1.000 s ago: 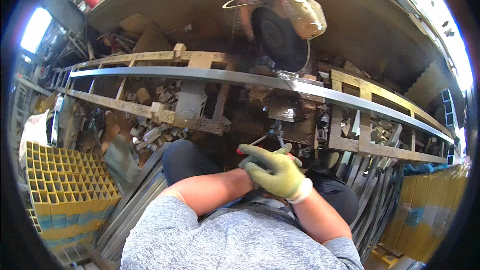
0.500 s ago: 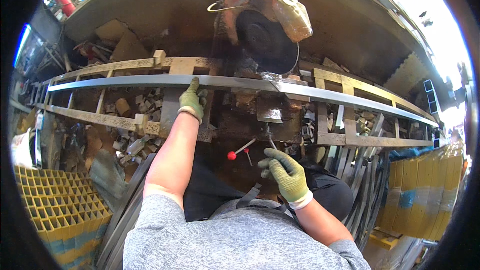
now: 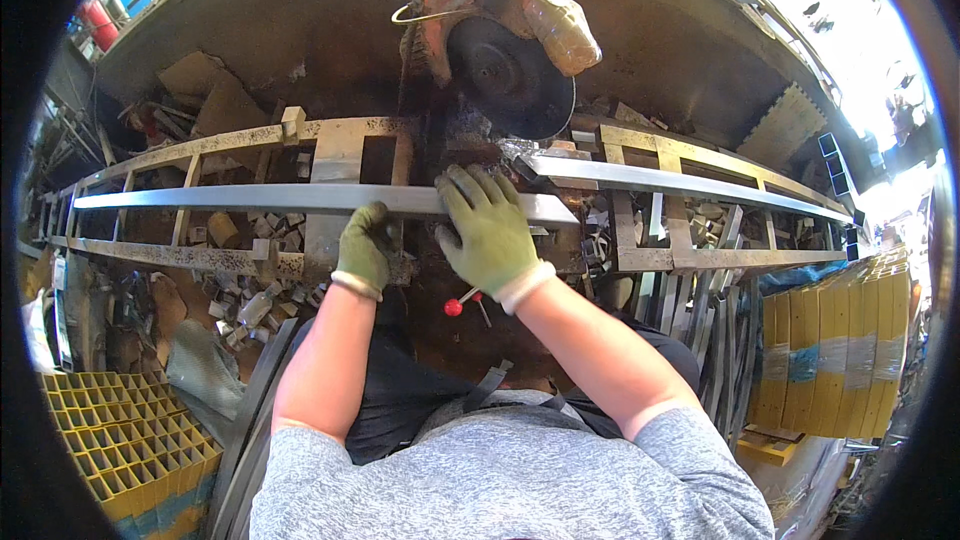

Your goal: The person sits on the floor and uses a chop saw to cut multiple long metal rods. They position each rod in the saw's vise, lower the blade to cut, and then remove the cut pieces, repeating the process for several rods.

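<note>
A long silver metal tube lies across the left rack, its angled cut end reaching in front of the saw. My left hand, in a green work glove, is closed on the tube's near side. Over the top of the same tube lies my gloved right hand, its fingers curled across the far edge and its thumb on the near side. A second silver tube rests on the right rack, apart from the first. Behind both hands stands the raised saw's dark round blade.
Metal support racks extend to both sides, with short offcuts below. A red-knobbed lever sits near my right wrist. Yellow bundled tubes stand at lower left, wrapped yellow bars at right, and long grey bars beside me.
The left tube has come nearer to me, separated from the right piece. My right hand has moved up from near the levers onto it; my left hand has shifted nearer too.
</note>
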A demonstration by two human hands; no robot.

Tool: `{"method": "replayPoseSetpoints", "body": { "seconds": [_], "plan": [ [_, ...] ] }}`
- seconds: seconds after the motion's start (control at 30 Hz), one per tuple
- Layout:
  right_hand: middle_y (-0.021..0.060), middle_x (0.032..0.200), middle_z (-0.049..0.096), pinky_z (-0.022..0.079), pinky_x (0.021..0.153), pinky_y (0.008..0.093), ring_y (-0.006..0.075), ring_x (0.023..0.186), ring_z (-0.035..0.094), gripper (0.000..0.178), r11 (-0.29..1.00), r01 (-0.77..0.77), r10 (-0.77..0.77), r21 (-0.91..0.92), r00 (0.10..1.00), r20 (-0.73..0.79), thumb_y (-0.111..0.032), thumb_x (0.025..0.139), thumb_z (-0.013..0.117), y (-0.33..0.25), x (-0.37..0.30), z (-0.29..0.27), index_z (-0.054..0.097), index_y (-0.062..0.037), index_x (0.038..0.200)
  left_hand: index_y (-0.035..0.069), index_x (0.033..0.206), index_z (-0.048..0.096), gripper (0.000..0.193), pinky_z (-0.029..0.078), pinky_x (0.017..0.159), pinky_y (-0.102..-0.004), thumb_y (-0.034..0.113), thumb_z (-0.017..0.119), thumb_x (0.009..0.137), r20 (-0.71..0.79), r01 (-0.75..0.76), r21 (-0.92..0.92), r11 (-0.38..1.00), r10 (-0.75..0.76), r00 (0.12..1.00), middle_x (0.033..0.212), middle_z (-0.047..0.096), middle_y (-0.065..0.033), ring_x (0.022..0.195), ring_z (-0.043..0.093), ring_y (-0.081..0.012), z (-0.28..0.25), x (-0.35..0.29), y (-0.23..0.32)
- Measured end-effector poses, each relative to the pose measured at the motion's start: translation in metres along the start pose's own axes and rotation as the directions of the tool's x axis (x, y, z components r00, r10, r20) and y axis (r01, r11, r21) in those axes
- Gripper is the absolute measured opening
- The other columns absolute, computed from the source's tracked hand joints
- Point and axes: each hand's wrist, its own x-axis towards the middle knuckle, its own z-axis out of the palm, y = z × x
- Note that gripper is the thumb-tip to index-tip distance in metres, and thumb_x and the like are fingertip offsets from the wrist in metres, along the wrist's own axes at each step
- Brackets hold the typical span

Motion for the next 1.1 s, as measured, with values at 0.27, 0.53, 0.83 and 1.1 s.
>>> {"method": "replayPoseSetpoints", "body": {
  "seconds": [0.27,0.53,0.83,1.1],
  "plan": [
    [0.0141,0.138,0.08,0.057,0.114,0.0562,0.04,0.129,0.075,0.068,0.996,-0.086,0.087,-0.016,0.982,0.165,-0.031,0.085,0.096,0.031,-0.012,0.035,0.077,-0.0125,0.148,0.001,0.134,0.076,0.054,0.061,0.119,-0.062,0.048,0.087,0.109,-0.156,-0.423,-0.4,0.813,0.395,0.906,0.136,0.08,-0.0188,0.122,0.079,-0.0404,-0.076,0.028,0.118],
    [0.0124,0.138,0.082,0.057,0.112,0.0561,0.0395,0.129,0.076,0.066,0.999,-0.024,0.023,-0.044,1.0,-0.01,-0.021,0.077,0.096,0.063,-0.027,-0.002,0.078,-0.013,0.14,-0.001,0.127,0.076,0.029,0.065,0.121,-0.0616,0.021,0.082,0.111,0.206,-0.43,-0.496,0.755,0.583,0.786,0.122,0.084,-0.0197,0.118,0.081,-0.0366,-0.061,0.011,0.121],
    [0.0162,0.155,0.074,0.05,0.128,0.0596,0.0436,0.145,0.066,0.08,0.982,-0.088,0.097,0.167,0.994,-0.048,-0.019,0.082,0.095,0.035,-0.074,-0.013,0.07,-0.0107,0.158,0.004,0.152,0.069,0.051,0.049,0.136,-0.0574,0.03,0.085,0.112,0.467,-0.72,-0.255,0.645,0.735,0.492,0.145,0.079,-0.0176,0.144,0.071,-0.0357,-0.002,-0.159,0.153],
    [0.0171,0.158,0.071,0.046,0.132,0.0607,0.0447,0.149,0.064,0.082,0.96,-0.022,0.081,0.279,0.977,-0.199,-0.014,0.081,0.094,0.029,-0.102,-0.033,0.069,-0.0106,0.159,0.011,0.152,0.068,0.059,0.048,0.135,-0.0596,0.033,0.094,0.104,0.617,-0.899,-0.074,0.431,0.728,0.298,0.144,0.078,-0.0054,0.146,0.069,-0.031,0.023,-0.294,0.142]
  ]
}}
